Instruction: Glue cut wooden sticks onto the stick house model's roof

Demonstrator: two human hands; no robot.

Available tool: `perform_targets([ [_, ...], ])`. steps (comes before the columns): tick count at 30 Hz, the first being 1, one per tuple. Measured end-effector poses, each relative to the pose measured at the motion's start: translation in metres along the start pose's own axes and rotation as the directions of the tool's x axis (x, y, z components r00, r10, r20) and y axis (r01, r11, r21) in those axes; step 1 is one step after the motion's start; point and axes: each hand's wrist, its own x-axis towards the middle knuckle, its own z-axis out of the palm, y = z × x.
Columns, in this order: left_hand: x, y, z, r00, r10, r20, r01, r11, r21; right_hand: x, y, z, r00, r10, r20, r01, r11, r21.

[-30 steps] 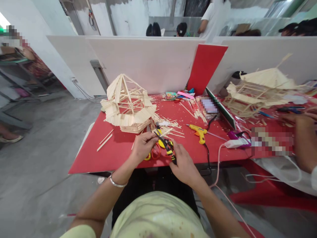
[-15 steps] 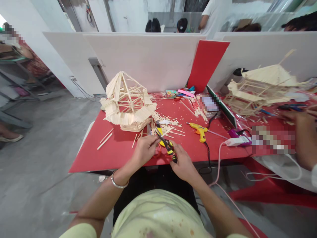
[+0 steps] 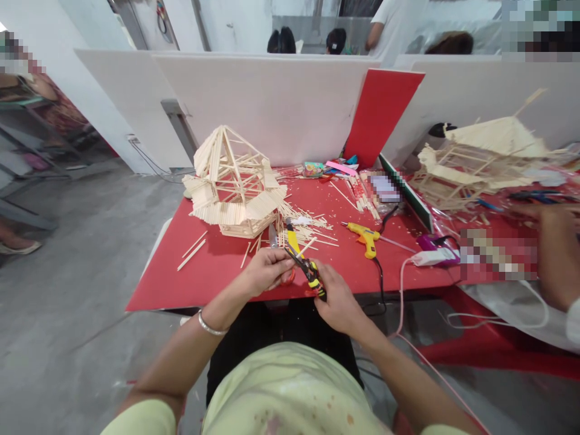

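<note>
My right hand (image 3: 338, 296) is closed round the black-and-yellow handles of a pair of pliers (image 3: 312, 275), whose dark jaws point up and left. The fingertips of my left hand (image 3: 267, 270) are pinched together beside the jaws. A thin wooden stick (image 3: 309, 246) comes out past the jaws from those fingers, which hide its other end. Just beyond lies a yellow utility knife (image 3: 292, 239). Scissors (image 3: 272, 235) with orange-red handles lie partly under my left hand. A model building of wooden sticks (image 3: 240, 211), with an open-framed pointed roof, stands behind my hands.
Loose sticks (image 3: 317, 232) are scattered beside the model on the red tabletop (image 3: 208, 284). A yellow glue gun (image 3: 366, 238) lies to the right, near a white power strip (image 3: 430, 258). Beyond a low divider (image 3: 405, 196), another person's arm (image 3: 557, 254) is near a second stick model (image 3: 471, 163).
The pliers and my right hand have shifted very slightly right and down. My left hand stays pinched by the jaws, and the stick has tilted a little.
</note>
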Motion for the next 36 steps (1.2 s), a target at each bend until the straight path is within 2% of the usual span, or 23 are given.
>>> perform_targets([
  [3, 0.003, -0.002, 0.001, 0.999, 0.001, -0.032, -0.003, 0.999, -0.038, 0.001, 0.001, 0.002, 1.0, 0.023, 0.015, -0.023, 1.0, 0.003],
  [6, 0.006, -0.003, 0.001, 0.999, 0.013, -0.035, -0.017, 0.996, -0.092, 0.0, 0.003, 0.0, 0.997, 0.027, 0.078, -0.032, 0.997, 0.065],
  [10, 0.005, -0.002, 0.002, 0.999, 0.015, -0.031, -0.018, 0.997, -0.073, -0.003, 0.005, -0.003, 0.986, 0.043, 0.16, -0.063, 0.991, 0.118],
  [18, 0.001, -0.005, 0.001, 0.995, 0.017, -0.094, -0.026, 0.996, -0.086, -0.013, 0.002, -0.007, 0.971, 0.155, 0.184, -0.173, 0.981, 0.09],
  [22, 0.001, -0.006, -0.002, 0.993, 0.015, -0.114, -0.018, 0.999, -0.027, -0.015, 0.001, -0.008, 0.98, 0.099, 0.172, -0.129, 0.977, 0.17],
  [25, 0.002, -0.007, -0.002, 0.992, 0.066, -0.107, -0.06, 0.996, 0.058, -0.013, -0.004, -0.011, 0.986, 0.059, 0.157, -0.1, 0.958, 0.27],
  [30, 0.0, -0.009, -0.004, 0.956, 0.276, -0.101, -0.243, 0.936, 0.255, -0.014, -0.015, -0.017, 0.979, 0.05, 0.196, -0.128, 0.903, 0.409],
  [32, 0.001, -0.01, -0.004, 0.953, 0.289, -0.094, -0.259, 0.934, 0.244, -0.017, -0.016, -0.016, 0.964, 0.073, 0.254, -0.192, 0.854, 0.483],
  [36, 0.009, -0.015, -0.002, 0.96, 0.251, -0.123, -0.229, 0.959, 0.168, -0.024, -0.012, -0.005, 0.902, 0.151, 0.403, -0.393, 0.674, 0.626],
])
